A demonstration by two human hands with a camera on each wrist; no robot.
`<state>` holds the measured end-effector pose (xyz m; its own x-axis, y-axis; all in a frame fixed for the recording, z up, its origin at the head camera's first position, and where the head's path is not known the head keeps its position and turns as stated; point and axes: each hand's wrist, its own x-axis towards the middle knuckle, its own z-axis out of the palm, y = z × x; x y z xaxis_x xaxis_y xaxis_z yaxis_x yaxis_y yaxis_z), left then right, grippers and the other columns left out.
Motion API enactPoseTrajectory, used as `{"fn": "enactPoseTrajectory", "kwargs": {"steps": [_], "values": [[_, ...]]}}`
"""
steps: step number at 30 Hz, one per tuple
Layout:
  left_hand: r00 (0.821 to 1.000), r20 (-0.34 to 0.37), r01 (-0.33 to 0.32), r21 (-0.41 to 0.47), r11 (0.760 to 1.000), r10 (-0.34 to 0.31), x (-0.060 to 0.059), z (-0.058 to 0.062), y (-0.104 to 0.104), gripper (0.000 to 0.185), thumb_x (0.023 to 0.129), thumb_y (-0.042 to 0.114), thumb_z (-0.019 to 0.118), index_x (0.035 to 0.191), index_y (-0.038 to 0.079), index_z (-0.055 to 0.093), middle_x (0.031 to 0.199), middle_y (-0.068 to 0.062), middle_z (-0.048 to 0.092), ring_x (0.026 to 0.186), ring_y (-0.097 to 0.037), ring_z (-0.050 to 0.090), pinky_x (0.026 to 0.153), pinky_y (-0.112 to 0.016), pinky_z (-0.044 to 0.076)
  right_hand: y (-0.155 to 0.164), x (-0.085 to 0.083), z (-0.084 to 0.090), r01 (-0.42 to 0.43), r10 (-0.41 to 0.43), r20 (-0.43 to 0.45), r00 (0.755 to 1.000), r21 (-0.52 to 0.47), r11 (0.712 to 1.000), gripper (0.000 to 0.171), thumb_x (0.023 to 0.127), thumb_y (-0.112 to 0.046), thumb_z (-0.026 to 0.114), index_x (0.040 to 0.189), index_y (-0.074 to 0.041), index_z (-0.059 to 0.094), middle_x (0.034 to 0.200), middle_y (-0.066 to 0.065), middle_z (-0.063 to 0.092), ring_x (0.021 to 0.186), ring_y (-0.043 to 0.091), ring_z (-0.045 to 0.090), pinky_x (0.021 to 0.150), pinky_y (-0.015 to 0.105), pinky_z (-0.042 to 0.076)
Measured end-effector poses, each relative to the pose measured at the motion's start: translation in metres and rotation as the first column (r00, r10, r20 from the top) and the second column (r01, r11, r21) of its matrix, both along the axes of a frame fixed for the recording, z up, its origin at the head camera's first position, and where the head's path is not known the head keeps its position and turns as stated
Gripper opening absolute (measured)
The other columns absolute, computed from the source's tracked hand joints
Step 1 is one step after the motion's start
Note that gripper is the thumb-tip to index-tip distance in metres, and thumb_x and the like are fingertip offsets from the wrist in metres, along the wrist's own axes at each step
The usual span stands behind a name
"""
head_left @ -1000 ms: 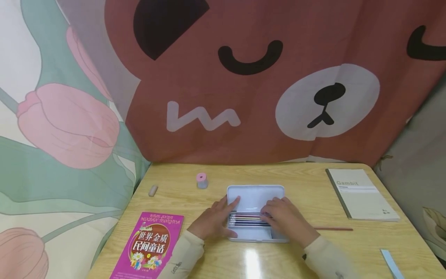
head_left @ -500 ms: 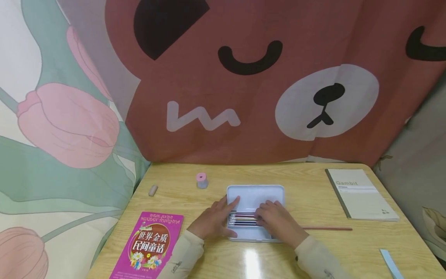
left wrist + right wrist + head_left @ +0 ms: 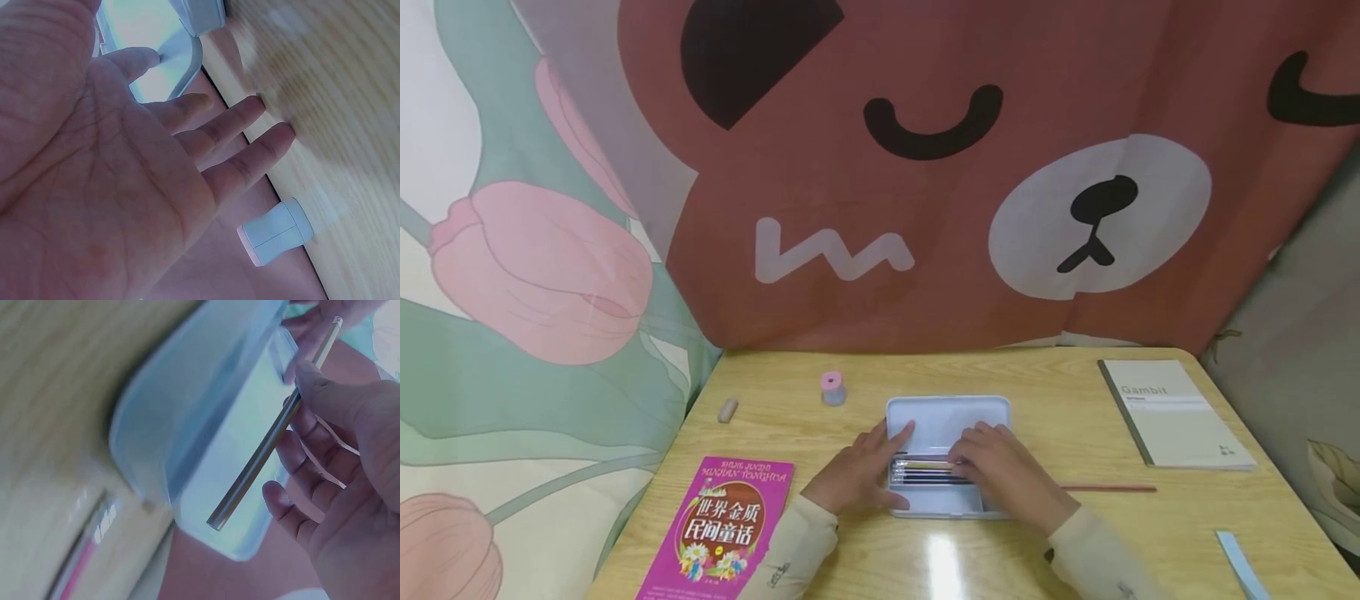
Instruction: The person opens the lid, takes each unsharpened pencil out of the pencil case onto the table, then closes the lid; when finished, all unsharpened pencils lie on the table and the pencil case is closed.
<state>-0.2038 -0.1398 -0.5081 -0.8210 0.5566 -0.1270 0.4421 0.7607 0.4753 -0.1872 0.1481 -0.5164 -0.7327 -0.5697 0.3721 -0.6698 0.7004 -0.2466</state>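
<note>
Hands: right hand [image 3: 1000,468] pinches a slim metallic pencil [image 3: 270,434] between thumb and fingers, over the open pencil case [image 3: 947,417]; left hand [image 3: 861,471] lies flat with fingers straight, steadying the case's left end.

Pencil: long axis parallel to the case's length, running left to right across the desk [image 3: 1060,417]; which end carries the tip cannot be told. Silver-grey, thin, smooth.

Case: pale blue, rounded corners, lid folded back away from the person; a row of pencils [image 3: 921,475] lies lengthwise inside.

Surroundings: bare desk lies right of the case up to a red pencil [image 3: 1108,488]; grey notebook [image 3: 1172,414] well apart at right; pink book [image 3: 726,525] near the left edge; pink-topped sharpener [image 3: 832,388] behind.
</note>
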Motion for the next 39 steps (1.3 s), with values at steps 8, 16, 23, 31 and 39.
{"fn": "enactPoseTrajectory", "kwargs": {"steps": [8, 16, 23, 31, 39], "values": [[1.000, 0.003, 0.000, 0.019, 1.000, 0.000, -0.001, -0.003, -0.002, 0.114, 0.087, 0.039, 0.096, 0.177, 0.024, 0.028, 0.183, -0.020, 0.023, 0.156, -0.042, 0.044, 0.123, -0.061, 0.047, 0.037, 0.004, 0.014, 0.064, -0.065, 0.019, 0.998, 0.036, 0.997, 0.014, 0.095, -0.015, 0.086, 0.103, -0.024, 0.080, 0.098, -0.018, 0.071, 0.095, 0.006, 0.057, 0.084, 0.033, 0.049], [1.000, 0.001, -0.001, 0.020, 1.000, 0.001, -0.001, -0.004, -0.003, 0.115, 0.086, 0.040, 0.095, 0.177, 0.025, 0.027, 0.182, -0.020, 0.025, 0.156, -0.041, 0.045, 0.123, -0.061, 0.047, 0.097, 0.017, 0.010, 0.122, -0.119, -0.037, 0.992, 0.084, 0.989, 0.025, 0.084, -0.017, 0.095, 0.101, -0.029, 0.082, 0.096, -0.023, 0.070, 0.093, 0.003, 0.056, 0.079, 0.032, 0.047], [1.000, -0.004, 0.004, 0.018, 1.000, -0.004, -0.001, -0.004, -0.003, 0.114, 0.087, 0.040, 0.095, 0.177, 0.024, 0.027, 0.182, -0.020, 0.025, 0.156, -0.041, 0.045, 0.123, -0.061, 0.047, 0.140, 0.030, -0.004, 0.119, -0.111, -0.103, 0.988, 0.072, 0.990, 0.029, 0.077, -0.014, 0.097, 0.093, -0.033, 0.082, 0.090, -0.026, 0.068, 0.085, -0.002, 0.053, 0.068, 0.027, 0.042], [1.000, 0.012, 0.014, 0.030, 0.999, -0.014, -0.001, -0.005, -0.003, 0.114, 0.088, 0.041, 0.094, 0.178, 0.025, 0.025, 0.183, -0.019, 0.022, 0.157, -0.041, 0.043, 0.124, -0.062, 0.046, 0.165, 0.044, -0.017, 0.112, -0.109, -0.035, 0.993, 0.088, 0.990, 0.028, 0.077, -0.014, 0.097, 0.094, -0.032, 0.084, 0.091, -0.024, 0.070, 0.083, -0.004, 0.053, 0.065, 0.026, 0.044], [1.000, 0.011, 0.009, 0.028, 1.000, -0.009, -0.001, -0.004, -0.003, 0.114, 0.087, 0.042, 0.094, 0.178, 0.026, 0.026, 0.183, -0.019, 0.022, 0.157, -0.041, 0.043, 0.123, -0.061, 0.046, 0.167, 0.045, -0.024, 0.123, -0.119, -0.046, 0.992, 0.086, 0.989, 0.030, 0.073, -0.012, 0.098, 0.092, -0.030, 0.083, 0.089, -0.023, 0.070, 0.083, -0.002, 0.053, 0.066, 0.025, 0.041]]}}
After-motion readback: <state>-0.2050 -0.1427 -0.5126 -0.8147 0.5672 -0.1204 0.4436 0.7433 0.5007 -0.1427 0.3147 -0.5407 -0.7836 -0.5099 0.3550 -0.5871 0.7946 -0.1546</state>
